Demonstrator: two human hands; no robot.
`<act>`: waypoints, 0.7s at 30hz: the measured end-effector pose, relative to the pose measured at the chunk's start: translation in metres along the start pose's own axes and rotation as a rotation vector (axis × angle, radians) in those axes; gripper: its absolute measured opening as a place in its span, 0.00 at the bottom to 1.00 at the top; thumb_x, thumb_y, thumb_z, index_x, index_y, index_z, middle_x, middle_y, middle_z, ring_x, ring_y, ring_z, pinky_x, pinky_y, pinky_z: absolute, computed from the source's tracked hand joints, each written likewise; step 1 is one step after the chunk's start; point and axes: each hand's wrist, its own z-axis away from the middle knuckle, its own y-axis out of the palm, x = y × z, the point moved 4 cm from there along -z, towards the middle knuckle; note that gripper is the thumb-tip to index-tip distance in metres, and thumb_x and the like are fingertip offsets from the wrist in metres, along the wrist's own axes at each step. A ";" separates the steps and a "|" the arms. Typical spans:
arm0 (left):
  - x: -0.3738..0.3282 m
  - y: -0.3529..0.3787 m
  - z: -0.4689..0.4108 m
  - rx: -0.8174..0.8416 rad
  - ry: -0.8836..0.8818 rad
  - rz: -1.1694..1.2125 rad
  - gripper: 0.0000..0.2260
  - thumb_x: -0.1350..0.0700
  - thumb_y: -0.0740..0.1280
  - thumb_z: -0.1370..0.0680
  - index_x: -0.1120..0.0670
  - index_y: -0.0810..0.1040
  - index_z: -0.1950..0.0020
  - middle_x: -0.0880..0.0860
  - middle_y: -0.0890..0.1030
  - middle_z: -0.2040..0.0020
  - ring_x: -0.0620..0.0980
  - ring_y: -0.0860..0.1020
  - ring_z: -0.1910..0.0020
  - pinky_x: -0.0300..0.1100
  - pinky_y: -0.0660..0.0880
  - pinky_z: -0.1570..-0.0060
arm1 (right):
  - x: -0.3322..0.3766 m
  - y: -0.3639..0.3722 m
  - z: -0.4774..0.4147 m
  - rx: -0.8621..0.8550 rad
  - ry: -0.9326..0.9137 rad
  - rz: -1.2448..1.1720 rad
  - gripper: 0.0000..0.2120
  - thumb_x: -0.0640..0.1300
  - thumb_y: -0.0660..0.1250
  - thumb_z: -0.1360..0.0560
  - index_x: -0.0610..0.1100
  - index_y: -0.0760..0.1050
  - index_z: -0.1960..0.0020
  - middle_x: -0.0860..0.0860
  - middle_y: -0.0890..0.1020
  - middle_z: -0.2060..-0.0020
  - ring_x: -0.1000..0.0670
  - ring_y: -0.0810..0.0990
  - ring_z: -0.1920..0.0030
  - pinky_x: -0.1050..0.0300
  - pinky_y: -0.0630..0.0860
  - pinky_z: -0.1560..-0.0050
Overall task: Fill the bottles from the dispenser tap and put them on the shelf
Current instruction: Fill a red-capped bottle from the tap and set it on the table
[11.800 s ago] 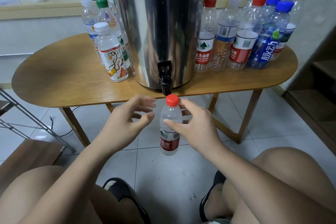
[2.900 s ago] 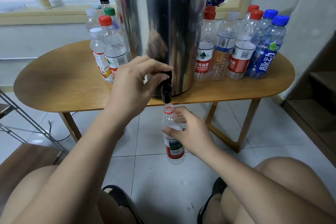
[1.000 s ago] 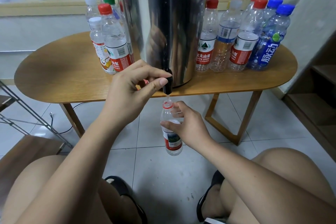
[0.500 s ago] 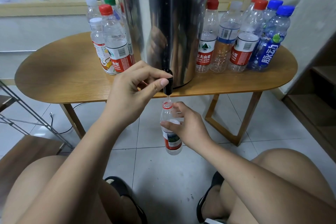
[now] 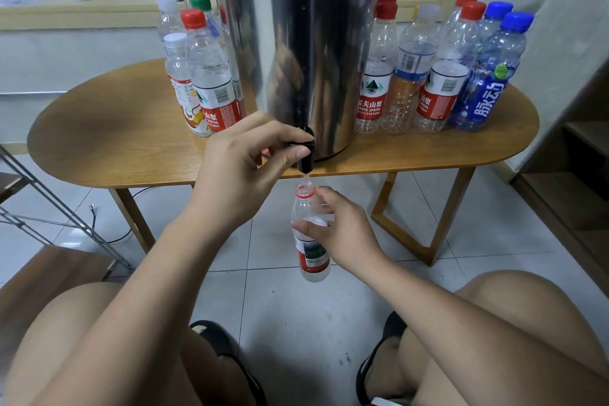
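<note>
While under black tap point(image 5: 304, 156), clear plastic bottle point(image 5: 311, 260) in right hand's point(image 5: 344, 231) grasp; left hand point(image 5: 242, 170) round tap.

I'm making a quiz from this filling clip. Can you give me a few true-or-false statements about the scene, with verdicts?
1. The left hand grips the black tap of the steel dispenser. True.
2. The bottle in the right hand has its red cap on. False: its mouth is open, with only a red ring at the neck.
3. That bottle stands on the table. False: it is held under the tap, below the table edge and above the floor.
4. Two blue-capped bottles stand on the table to the right of the dispenser. True.
</note>
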 end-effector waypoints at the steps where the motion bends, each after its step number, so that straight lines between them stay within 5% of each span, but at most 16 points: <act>1: 0.001 0.000 0.000 0.001 -0.007 0.013 0.06 0.56 0.77 0.18 0.54 0.89 0.42 0.46 0.82 0.54 0.39 0.78 0.54 0.27 0.68 0.53 | 0.000 0.000 0.000 -0.001 0.003 -0.002 0.32 0.61 0.78 0.24 0.60 0.71 0.23 0.59 0.79 0.29 0.52 0.78 0.31 0.47 0.79 0.31; 5: 0.004 0.001 0.000 0.012 -0.039 0.055 0.06 0.54 0.76 0.18 0.53 0.89 0.42 0.49 0.83 0.54 0.47 0.80 0.55 0.31 0.69 0.55 | 0.000 0.000 0.000 -0.005 0.010 -0.003 0.32 0.60 0.78 0.24 0.59 0.72 0.24 0.58 0.80 0.30 0.51 0.78 0.31 0.45 0.80 0.31; 21: 0.012 0.007 0.003 0.029 -0.123 0.153 0.07 0.53 0.75 0.17 0.51 0.89 0.41 0.47 0.84 0.51 0.51 0.80 0.56 0.37 0.74 0.55 | 0.000 0.000 0.001 -0.016 0.013 -0.032 0.29 0.59 0.79 0.25 0.61 0.73 0.27 0.60 0.81 0.34 0.52 0.79 0.34 0.50 0.80 0.35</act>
